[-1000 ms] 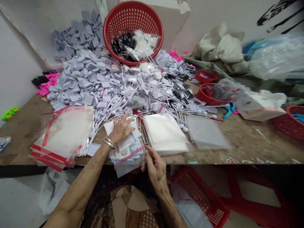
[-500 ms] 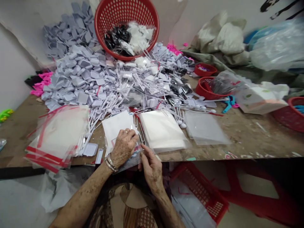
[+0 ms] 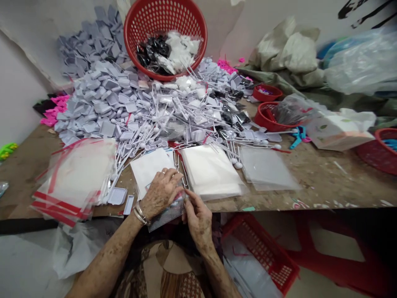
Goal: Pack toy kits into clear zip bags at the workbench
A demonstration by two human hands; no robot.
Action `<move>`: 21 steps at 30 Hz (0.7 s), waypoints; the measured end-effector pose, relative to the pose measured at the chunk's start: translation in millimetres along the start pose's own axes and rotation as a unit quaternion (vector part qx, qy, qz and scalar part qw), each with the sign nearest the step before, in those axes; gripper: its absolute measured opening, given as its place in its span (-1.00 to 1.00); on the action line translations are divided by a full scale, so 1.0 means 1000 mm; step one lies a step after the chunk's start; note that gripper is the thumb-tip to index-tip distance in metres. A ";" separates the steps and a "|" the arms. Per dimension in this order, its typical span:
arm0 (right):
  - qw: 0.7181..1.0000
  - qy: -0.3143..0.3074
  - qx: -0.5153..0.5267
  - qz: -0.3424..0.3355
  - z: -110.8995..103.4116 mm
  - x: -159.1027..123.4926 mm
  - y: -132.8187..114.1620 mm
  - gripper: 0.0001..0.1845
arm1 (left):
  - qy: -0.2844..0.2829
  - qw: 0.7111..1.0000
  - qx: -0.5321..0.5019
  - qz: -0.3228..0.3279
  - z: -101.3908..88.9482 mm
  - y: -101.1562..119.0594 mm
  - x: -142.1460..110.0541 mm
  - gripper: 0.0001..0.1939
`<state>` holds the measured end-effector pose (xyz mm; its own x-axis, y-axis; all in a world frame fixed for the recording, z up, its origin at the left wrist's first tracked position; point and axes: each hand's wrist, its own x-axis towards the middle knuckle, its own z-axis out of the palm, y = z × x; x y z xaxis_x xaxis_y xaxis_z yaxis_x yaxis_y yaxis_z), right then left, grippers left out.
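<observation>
Item: plastic mesh sheet in clear bag (image 3: 164,218), lower centre, long axis slanting up toward frame right. Left hand (image 3: 159,193) is pressing flat on its upper end; right hand (image 3: 198,217) is pinching its right edge.

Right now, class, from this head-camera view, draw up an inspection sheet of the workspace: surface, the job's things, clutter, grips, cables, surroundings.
surface: worn, stained wooden bench.
job's things: clear packet holding grey plastic mesh, with some red at its upper end; white sheet beside it.
clutter: heap of pale grey plastic trays and white sticks; tilted red basket of black and white bags.
grips: left hand over the packet; right hand pinching its edge.
cables: nothing seen.
surroundings: pale cloth sacks behind the bench; red crate below it.
</observation>
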<state>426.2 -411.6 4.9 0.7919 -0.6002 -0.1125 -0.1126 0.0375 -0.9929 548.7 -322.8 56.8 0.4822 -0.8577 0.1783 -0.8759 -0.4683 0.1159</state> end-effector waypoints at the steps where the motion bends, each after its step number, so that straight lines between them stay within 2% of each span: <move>1: 1.000 0.001 0.007 0.008 0.000 0.000 0.000 -0.58 | -0.003 1.000 0.003 -0.011 -0.002 -0.002 -0.003 -0.67; 5: 1.000 0.009 0.011 0.003 0.003 -0.002 -0.001 -0.57 | -0.014 0.998 0.053 -0.038 -0.005 -0.004 -0.010 -0.81; 13: 0.998 0.011 -0.041 -0.039 0.000 -0.003 0.001 -0.59 | 0.041 0.997 0.066 -0.022 0.013 -0.004 0.001 -0.84; 17: 0.997 0.022 -0.051 -0.051 -0.001 -0.001 0.004 -0.60 | 0.056 0.996 0.062 -0.035 0.016 -0.001 0.007 -0.82; 21: 0.997 0.015 -0.050 -0.048 -0.001 0.003 0.002 -0.61 | 0.060 0.996 0.054 0.037 0.014 0.000 0.008 -0.82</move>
<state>427.4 -413.7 2.2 0.7838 -0.6208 -0.0148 -0.0979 -0.1001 -0.9901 551.9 -332.5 44.2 0.4090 -0.8623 0.2985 -0.9025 -0.4306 -0.0073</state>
